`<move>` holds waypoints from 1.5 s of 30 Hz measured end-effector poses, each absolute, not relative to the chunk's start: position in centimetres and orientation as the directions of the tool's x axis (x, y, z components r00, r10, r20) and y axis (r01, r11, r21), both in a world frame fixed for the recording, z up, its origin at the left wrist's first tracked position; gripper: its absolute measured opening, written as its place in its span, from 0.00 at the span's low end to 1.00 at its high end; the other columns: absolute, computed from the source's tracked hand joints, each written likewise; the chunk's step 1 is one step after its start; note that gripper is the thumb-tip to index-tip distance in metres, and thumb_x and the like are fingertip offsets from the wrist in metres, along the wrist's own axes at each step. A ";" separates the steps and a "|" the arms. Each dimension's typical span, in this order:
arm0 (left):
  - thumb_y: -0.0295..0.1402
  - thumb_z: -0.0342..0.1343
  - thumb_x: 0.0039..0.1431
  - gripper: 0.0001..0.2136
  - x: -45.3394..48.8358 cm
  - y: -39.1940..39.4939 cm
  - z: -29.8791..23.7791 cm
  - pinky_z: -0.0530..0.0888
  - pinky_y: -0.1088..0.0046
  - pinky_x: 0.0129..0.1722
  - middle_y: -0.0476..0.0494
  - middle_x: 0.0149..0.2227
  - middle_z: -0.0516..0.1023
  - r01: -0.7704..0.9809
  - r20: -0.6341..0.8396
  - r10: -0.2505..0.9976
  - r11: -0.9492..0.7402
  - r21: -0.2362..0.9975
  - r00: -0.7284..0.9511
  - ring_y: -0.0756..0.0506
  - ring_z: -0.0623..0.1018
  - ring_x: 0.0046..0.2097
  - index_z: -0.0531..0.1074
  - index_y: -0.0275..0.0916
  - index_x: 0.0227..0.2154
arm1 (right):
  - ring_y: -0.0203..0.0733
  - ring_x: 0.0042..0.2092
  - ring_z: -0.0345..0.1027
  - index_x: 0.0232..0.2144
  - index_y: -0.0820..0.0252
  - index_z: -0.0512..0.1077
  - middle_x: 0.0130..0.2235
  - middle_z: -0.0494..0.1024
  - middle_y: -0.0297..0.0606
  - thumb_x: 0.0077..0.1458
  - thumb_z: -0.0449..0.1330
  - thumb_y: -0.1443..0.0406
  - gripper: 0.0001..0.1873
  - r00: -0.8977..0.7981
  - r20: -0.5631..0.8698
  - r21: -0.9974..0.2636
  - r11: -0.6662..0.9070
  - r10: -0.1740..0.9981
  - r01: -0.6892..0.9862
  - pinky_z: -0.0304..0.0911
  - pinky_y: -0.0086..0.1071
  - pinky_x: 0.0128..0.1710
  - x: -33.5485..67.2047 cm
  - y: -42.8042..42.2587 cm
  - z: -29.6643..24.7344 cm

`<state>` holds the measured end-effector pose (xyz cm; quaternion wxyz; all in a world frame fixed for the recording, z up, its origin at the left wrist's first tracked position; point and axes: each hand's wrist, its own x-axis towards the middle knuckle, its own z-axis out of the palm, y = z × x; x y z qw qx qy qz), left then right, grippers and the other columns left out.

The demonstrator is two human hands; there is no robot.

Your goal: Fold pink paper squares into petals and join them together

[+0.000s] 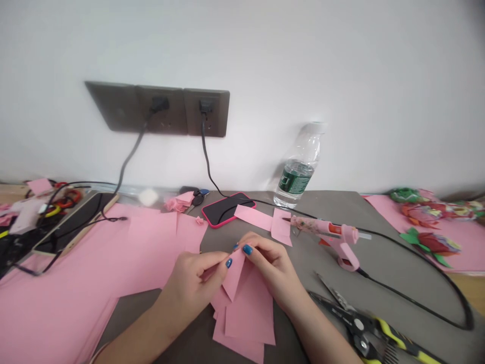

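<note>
A small folded piece of pink paper (pixel 234 275) is pinched at its upper edge between my two hands. My left hand (pixel 197 280) grips its left side with thumb and fingers. On the other side, my right hand (pixel 271 263) presses thumb and forefinger together on the top corner. Below the hands lies a loose stack of cut pink paper pieces (pixel 250 321), partly hidden by the folded one. Two pink paper strips (pixel 253 217) lie just beyond the hands, near the tip of a pink glue gun (pixel 333 232).
Large pink sheets (pixel 94 273) cover the left side. A pink-edged phone (pixel 223 210), a water bottle (pixel 297 174) and black cables stand or lie near the wall. Yellow-handled pliers (pixel 364 328) rest at the lower right. Paper flowers (pixel 435 242) lie at far right.
</note>
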<state>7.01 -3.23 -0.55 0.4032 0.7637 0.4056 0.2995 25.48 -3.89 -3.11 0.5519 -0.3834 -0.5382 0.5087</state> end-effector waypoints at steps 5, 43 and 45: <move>0.29 0.45 0.64 0.13 7.0 -3.3 -0.6 0.50 0.75 0.23 0.55 0.23 0.48 0.371 0.099 0.854 -0.322 0.871 0.510 0.53 0.52 0.25 0.61 0.38 0.22 | 0.40 0.33 0.67 0.28 0.57 0.78 0.31 0.75 0.37 0.64 0.59 0.57 0.15 -0.078 0.198 -0.975 0.189 0.977 -0.112 0.62 0.31 0.35 25.3 -4.1 -2.9; 0.26 0.49 0.65 0.12 6.0 -2.9 -0.3 0.54 0.77 0.21 0.56 0.21 0.54 0.259 0.302 0.751 -0.528 0.809 0.588 0.54 0.55 0.22 0.75 0.35 0.28 | 0.34 0.32 0.68 0.30 0.51 0.83 0.31 0.78 0.34 0.52 0.71 0.61 0.02 -0.178 0.135 -0.892 0.041 0.975 -0.450 0.62 0.27 0.32 26.8 -3.7 -3.2; 0.25 0.50 0.64 0.12 6.0 -2.9 -0.3 0.56 0.77 0.21 0.55 0.21 0.57 0.280 0.333 0.737 -0.572 0.771 0.588 0.54 0.55 0.21 0.76 0.35 0.29 | 0.36 0.32 0.69 0.29 0.52 0.83 0.31 0.78 0.35 0.51 0.72 0.60 0.03 -0.168 0.116 -0.898 0.031 0.979 -0.438 0.63 0.28 0.32 26.7 -3.8 -3.0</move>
